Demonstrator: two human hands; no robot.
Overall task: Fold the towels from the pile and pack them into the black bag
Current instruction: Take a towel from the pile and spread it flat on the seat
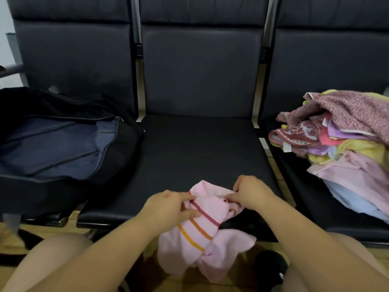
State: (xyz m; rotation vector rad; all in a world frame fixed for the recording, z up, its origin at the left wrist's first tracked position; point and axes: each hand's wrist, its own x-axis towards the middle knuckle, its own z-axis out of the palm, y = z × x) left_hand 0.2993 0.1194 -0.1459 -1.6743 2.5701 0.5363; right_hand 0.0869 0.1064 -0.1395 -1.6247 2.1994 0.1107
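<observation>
An unzipped black fabric bag (63,148) is lying open on the left seat. At the middle seat's (195,148) front edge, the left hand (170,206) and right hand (250,191) are pinching a pink striped terry towel (202,226), its length hanging toward the floor. The multicoloured towel pile (341,142) is sitting on the right seat

Row of black padded seats (202,144) served as the counter: open black bag (63,148) on left seat, towel pile (341,144) on right seat, pink towel (206,209) at middle seat's front edge.
</observation>
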